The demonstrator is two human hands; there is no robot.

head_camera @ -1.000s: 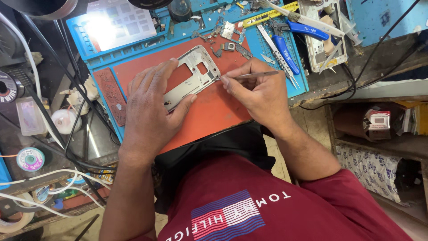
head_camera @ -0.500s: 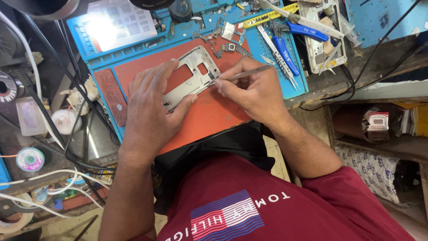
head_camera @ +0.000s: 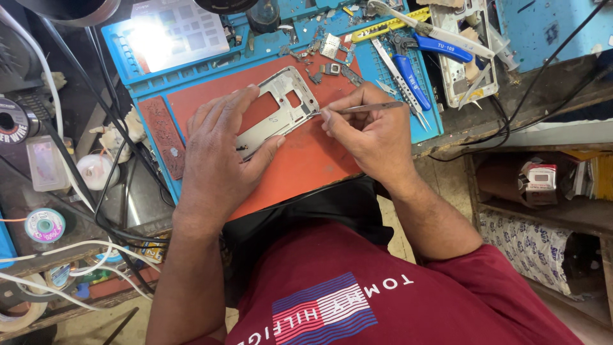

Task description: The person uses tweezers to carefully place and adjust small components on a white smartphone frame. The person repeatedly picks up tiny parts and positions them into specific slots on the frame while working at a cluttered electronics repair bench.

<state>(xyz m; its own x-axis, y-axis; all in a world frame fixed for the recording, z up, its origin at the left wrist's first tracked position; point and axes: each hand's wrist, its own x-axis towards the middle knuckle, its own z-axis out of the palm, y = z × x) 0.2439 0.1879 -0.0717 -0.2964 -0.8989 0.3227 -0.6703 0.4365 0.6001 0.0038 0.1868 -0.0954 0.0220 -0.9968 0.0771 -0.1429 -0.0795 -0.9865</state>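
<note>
One silver phone frame (head_camera: 276,110) lying flat on the orange mat (head_camera: 306,160), near the mat's upper middle. Left hand (head_camera: 220,153) spread flat, palm down, pressing the frame's lower end, thumb along its right edge. Right hand (head_camera: 370,131) pinched shut around one pair of metal tweezers (head_camera: 364,108), tip touching the frame's right edge. One blue work mat (head_camera: 191,70) underneath, covering the surface. Beside the right hand, one pair of blue-handled pliers (head_camera: 408,76) and one white phone body (head_camera: 463,61). Several small loose parts (head_camera: 329,57) scattered above the frame, too small to count surely.
</note>
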